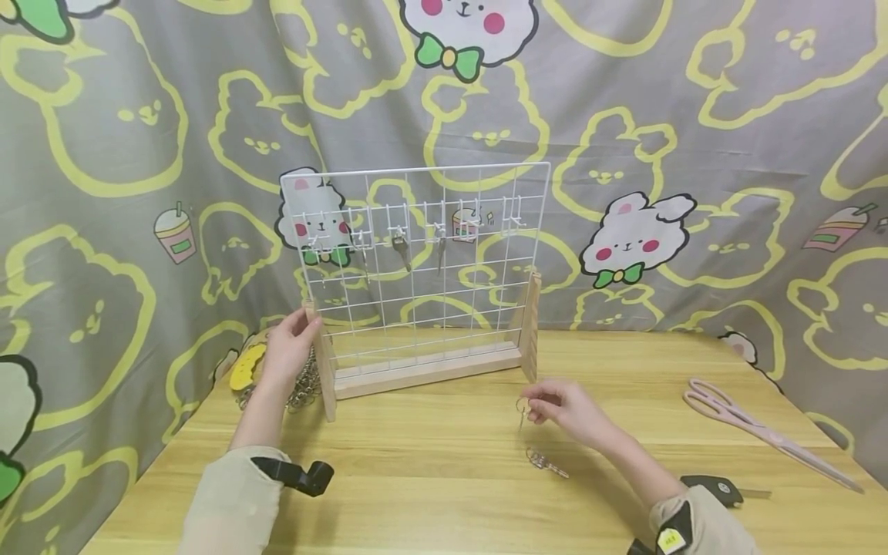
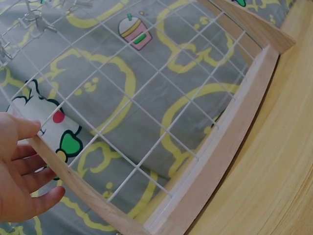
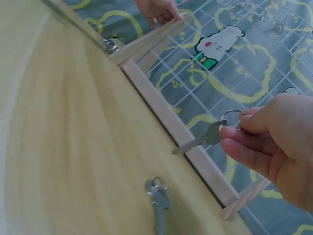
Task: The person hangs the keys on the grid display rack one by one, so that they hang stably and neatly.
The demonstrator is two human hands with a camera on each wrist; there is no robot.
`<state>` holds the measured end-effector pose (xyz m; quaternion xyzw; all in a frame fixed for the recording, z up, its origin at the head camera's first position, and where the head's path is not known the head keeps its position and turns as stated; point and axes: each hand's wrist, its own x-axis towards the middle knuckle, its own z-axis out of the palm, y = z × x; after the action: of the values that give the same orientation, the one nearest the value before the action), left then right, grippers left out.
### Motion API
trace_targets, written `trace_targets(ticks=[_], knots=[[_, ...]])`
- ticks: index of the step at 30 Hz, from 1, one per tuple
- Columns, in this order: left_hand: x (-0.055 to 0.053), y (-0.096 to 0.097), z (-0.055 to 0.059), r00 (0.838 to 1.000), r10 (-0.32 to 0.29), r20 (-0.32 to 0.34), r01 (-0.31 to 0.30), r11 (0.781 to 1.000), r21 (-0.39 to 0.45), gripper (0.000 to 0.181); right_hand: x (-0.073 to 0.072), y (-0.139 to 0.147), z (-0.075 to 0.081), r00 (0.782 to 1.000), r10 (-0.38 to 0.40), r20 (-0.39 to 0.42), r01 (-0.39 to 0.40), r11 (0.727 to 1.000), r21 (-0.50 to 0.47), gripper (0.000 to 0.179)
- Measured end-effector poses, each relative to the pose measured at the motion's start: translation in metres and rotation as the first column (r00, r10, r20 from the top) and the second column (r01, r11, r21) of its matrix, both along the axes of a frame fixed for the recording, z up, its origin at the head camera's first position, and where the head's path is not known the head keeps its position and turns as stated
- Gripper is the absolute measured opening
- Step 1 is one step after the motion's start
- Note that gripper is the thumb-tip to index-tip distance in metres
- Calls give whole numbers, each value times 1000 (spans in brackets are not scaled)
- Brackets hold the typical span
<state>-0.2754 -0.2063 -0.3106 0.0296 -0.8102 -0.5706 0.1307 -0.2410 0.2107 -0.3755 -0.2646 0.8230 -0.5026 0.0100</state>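
My left hand (image 1: 287, 344) grips the top of the left wooden post (image 1: 321, 362) of a rack, thumb on the near side in the left wrist view. The rack is a white wire grid (image 2: 131, 99) in a wooden base (image 1: 430, 373), with small hooks along its upper part. Keys (image 1: 400, 243) hang from several hooks. My right hand (image 1: 572, 412) pinches a key ring (image 3: 234, 112) between thumb and fingers, and a silver key (image 3: 214, 133) dangles from it in front of the base. Below that hand, another key on a ring (image 1: 548, 462) lies on the table.
Pink-handled scissors (image 1: 738, 420) lie at the right, with a black car key (image 1: 714, 489) nearer me. Behind my left arm are a heap of metal rings (image 1: 303, 388) and a yellow item (image 1: 247, 368). A patterned curtain (image 1: 486, 116) hangs behind the table.
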Motion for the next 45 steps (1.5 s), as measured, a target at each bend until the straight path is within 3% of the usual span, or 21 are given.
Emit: trace_targets(ticks=[12,21,35,45], knots=[[2,-1,7,1000,-9,-23,10,1000,26,62,-9,1,20,989,-126,-74,122,991,-62,14],[0,-1,14,998,2,-60,1,999,41,57,-24,6,50,971,-218,-98,201,968,-152,17],[-3,-2,15,998,20,-51,-15,997,78,53,-38,-6,86,968,-237,-84,216,954,-207,18],[-2,0,17,999,27,-29,-25,997,73,53,-53,-29,127,970,-233,-67,206,938,-277,22]])
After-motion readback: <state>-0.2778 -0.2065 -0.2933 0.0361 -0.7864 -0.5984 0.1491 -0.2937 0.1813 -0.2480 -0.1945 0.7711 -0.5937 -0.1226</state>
